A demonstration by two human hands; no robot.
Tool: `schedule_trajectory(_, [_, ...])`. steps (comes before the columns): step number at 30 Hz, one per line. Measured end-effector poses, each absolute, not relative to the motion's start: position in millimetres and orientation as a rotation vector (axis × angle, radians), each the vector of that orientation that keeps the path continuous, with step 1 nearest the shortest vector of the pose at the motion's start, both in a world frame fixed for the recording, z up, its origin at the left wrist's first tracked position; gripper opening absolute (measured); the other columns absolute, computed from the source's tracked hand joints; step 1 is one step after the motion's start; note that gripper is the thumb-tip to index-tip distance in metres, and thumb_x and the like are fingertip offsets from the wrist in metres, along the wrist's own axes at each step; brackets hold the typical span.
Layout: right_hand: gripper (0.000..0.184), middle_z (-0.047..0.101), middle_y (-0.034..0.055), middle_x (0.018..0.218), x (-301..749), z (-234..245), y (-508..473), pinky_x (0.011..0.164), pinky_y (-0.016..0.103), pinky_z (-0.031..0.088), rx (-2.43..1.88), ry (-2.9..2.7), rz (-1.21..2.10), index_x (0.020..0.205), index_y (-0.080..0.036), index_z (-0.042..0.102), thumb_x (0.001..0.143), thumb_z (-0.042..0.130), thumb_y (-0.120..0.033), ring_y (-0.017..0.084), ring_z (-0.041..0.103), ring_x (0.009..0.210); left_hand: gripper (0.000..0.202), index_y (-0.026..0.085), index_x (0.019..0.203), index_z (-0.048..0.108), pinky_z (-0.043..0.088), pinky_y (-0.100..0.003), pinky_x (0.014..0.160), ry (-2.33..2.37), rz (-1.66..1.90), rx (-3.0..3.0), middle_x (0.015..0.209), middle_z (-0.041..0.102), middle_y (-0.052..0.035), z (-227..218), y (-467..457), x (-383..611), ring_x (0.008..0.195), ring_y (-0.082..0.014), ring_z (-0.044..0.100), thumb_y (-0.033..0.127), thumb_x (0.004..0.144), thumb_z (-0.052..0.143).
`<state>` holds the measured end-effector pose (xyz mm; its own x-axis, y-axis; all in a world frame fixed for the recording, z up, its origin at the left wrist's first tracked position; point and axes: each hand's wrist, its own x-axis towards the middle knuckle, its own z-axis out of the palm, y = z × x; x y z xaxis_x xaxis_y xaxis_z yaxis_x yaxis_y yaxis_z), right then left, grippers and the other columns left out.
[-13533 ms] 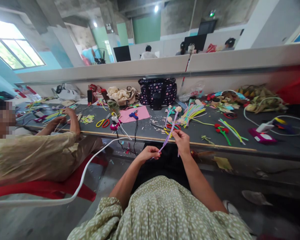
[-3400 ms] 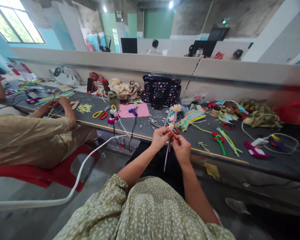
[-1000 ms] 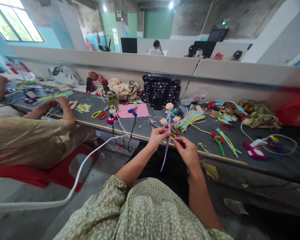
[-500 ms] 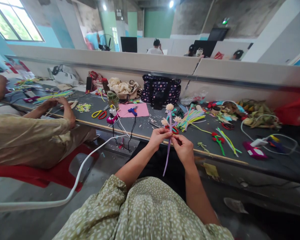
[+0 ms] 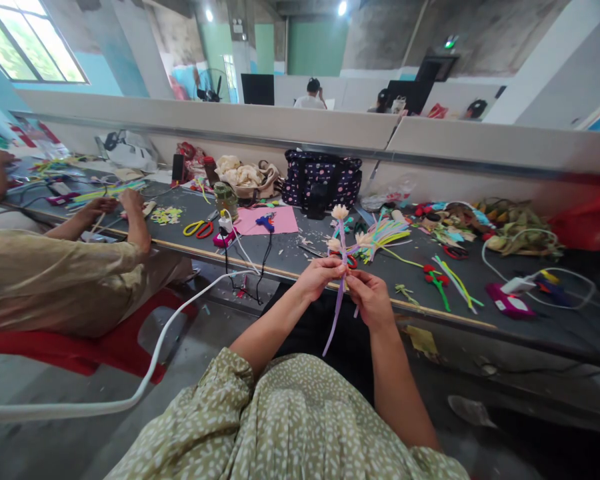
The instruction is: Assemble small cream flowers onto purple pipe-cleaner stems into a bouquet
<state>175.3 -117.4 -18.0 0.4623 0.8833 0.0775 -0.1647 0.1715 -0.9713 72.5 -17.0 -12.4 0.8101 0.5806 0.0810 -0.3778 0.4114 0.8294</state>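
Between my two hands, over the table's front edge, stands a purple pipe-cleaner flower stem point(image 5: 337, 313) with pale cream blossoms at its top. My left hand point(image 5: 321, 277) pinches the stem just below the side branches. Close against it, my right hand point(image 5: 370, 297) is closed with thumb and fingertips on the stem at the same height; a short purple end shows below these fingers. The stem's lower part hangs free and slants down left. Behind the blossoms lie red-handled scissors point(image 5: 351, 262), partly hidden, and a bundle of coloured pipe cleaners point(image 5: 387, 237).
A red-and-green pipe-cleaner flower point(image 5: 437, 287) and a magenta power strip point(image 5: 509, 301) lie on the right. Left are a blue glue gun point(image 5: 265, 223) on pink paper point(image 5: 287, 220) and yellow-red scissors point(image 5: 199, 229). A white cable point(image 5: 155, 347) crosses beside me. A co-worker's hands point(image 5: 100, 208) work farther left.
The flower has turned a little, and its right blossom has swung outward to the right. My right hand has shifted slightly, with a purple end now showing below it.
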Motion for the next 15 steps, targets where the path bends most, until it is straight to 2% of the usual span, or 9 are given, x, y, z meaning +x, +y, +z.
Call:
schedule_trajectory(2, [0.022, 0.032, -0.01, 0.048, 176.7, -21.6, -116.7, 0.037, 0.018, 0.014, -1.058, -0.711, 0.984, 0.078, -0.018, 0.065, 0.064, 0.075, -0.032, 0.003, 0.019, 0.04, 0.027, 0.011, 0.069, 0.069, 0.042, -0.024, 0.068, 0.202, 0.564, 0.947, 0.068, 0.064, -0.0024, -12.2, -17.6, 73.0, 0.063, -0.0103, 0.057, 0.03, 0.056, 0.083])
schedule_trajectory(8, [0.02, 0.025, -0.0112, 0.048, 176.4, -29.1, -114.6, 0.035, 0.014, 0.015, -0.918, -0.606, 1.178, 0.074, -0.019, 0.063, 0.063, 0.076, -0.03, 0.002, 0.016, 0.04, 0.031, 0.01, 0.069, 0.067, 0.039, -0.022, 0.06, 0.199, 0.485, 0.906, 0.063, 0.061, -0.0002, -10.5, -17.4, 73.0, 0.056, -0.0078, 0.054, 0.029, 0.052, 0.085])
schedule_trajectory(15, [0.022, 0.027, -0.0108, 0.049, 170.8, -19.0, -114.2, 0.036, 0.015, 0.013, -0.954, -0.667, 1.076, 0.074, -0.018, 0.061, 0.065, 0.076, -0.031, 0.002, 0.016, 0.041, 0.031, 0.01, 0.073, 0.069, 0.041, -0.022, 0.064, 0.196, 0.514, 0.947, 0.067, 0.065, -0.0023, -11.6, -12.5, 72.8, 0.061, -0.0089, 0.057, 0.032, 0.057, 0.083])
